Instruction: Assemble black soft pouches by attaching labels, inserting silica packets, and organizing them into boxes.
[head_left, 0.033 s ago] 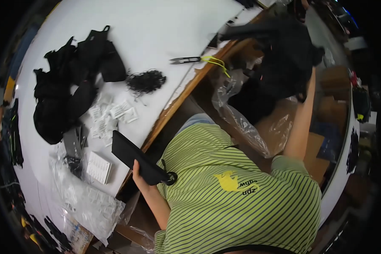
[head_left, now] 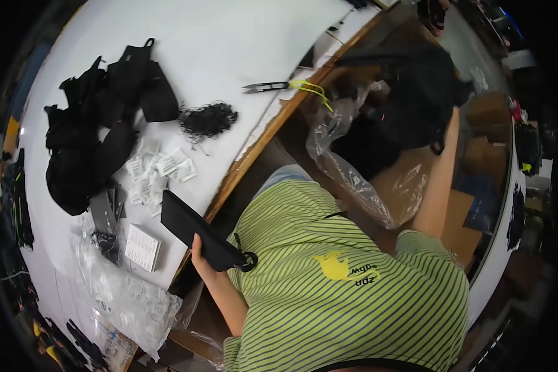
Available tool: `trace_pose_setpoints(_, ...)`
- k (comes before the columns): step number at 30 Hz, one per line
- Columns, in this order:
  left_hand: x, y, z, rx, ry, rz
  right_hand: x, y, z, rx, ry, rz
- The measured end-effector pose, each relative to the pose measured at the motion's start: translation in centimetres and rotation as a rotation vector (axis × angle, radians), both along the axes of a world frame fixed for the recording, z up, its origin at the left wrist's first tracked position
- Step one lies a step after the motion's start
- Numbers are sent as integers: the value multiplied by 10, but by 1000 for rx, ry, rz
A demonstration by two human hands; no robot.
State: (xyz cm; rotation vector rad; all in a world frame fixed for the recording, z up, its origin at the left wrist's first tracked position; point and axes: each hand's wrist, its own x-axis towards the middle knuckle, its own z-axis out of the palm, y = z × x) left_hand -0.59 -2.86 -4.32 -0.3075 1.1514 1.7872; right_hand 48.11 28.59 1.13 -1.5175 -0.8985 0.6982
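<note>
My left hand (head_left: 199, 253) grips a flat black panel (head_left: 195, 226) with a small round black piece at its lower end, held near my shirt beside the table edge. At the far right my right arm reaches out, and my right hand (head_left: 455, 114) is mostly hidden behind a bulky black fabric item (head_left: 421, 93), blurred by motion. That item hangs above a clear plastic bag (head_left: 359, 180) in an open cardboard box (head_left: 409, 180). Thread snips (head_left: 266, 87) with a yellow cord lie on the table near its edge, beside a tangle of black threads (head_left: 209, 120).
On the white table (head_left: 229, 37) black fabric pieces (head_left: 87, 136) are heaped at the left. Small white packets (head_left: 158, 170), a white box of labels (head_left: 144, 248) and a plastic bag of packets (head_left: 130, 297) lie nearer. Cardboard boxes (head_left: 487, 158) stand at the right.
The whole view has shifted slightly, so the table things sit a little further left. The black fabric item in my right hand has moved slightly; my left hand still holds the panel.
</note>
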Motion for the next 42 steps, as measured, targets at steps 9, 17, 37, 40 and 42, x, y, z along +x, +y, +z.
trace_pose_setpoints(9,23,32,23,30,103,-81,-6,-30,-140,-981,-1082,-21)
trace_pose_setpoints(17,34,13,26,-57,137,-41,-319,41,29,690,-401,521)
trace_pose_setpoints(37,24,-75,30,-6,-6,303,-827,-82,30,728,-1939,1426)
trace_pose_setpoints(40,16,-79,26,-7,3,296,-822,-60,21,757,-1944,1434)
trace_pose_setpoints(42,12,-79,27,0,33,273,-808,-49,29,761,-1845,1519)
